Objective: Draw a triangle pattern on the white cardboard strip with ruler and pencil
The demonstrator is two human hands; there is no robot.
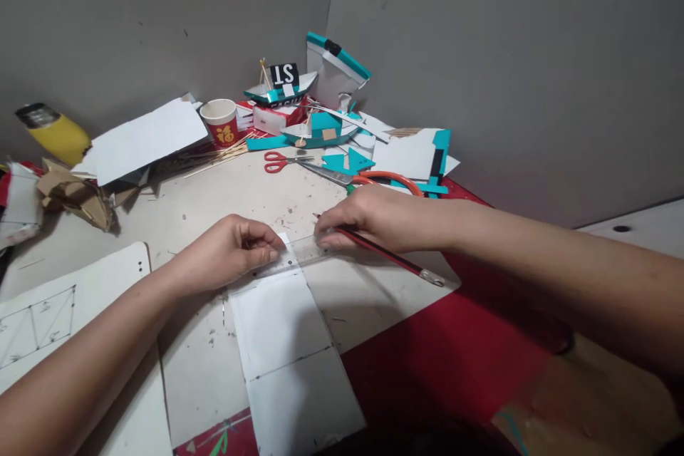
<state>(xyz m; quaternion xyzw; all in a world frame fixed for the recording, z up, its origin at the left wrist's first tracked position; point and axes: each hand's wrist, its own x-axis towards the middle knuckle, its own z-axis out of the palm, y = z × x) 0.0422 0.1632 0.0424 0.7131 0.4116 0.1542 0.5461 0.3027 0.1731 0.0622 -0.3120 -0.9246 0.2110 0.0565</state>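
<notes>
Drawn together on the clear ruler (307,251), the thumb and fingers of the person's left hand (238,249) form one grip at its left part, while the right hand (353,217) has its grip closed around a dark red pencil (395,256), its fingertips also touching the ruler's right end. The ruler lies across the far end of a white card strip (288,342), on a pale board (182,228) that rests on the red surface (427,335); the strip runs toward the surface's near edge and bears a dark line across it with a mark at each end. The pencil slants down to the right, its eraser end over the board's rounded right corner. Left of the strip, partly under the left forearm, lies a sheet (115,278) with a drawn figure of straight lines. Beyond the right hand are large scissors (395,177) with orange handles and, just left of them, small red-handled scissors (275,162). Toward the surface's far edge stand two model boats (320,130), among teal and white scraps. Farther left come thin sticks (224,152), a red paper cup (220,121), a large white panel (152,139), crumpled brown cardboard (75,192) and a tilted yellow bottle (61,139).
</notes>
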